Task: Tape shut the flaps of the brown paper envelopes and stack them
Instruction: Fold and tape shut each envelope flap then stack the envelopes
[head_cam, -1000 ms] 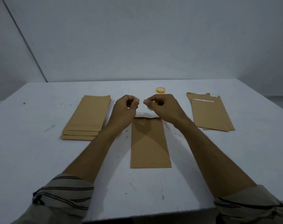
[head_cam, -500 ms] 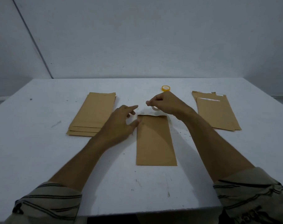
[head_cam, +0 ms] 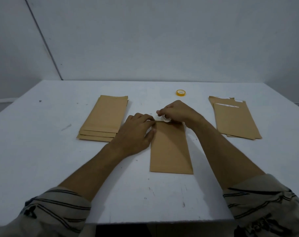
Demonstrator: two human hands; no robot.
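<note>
We cannot read any words, numbers or signs here. The little white patch at the far end of the right pile of brown paper envelopes is too small and blurry for us to read. The dark marks low on the striped right sleeve are too blurry as well.
</note>
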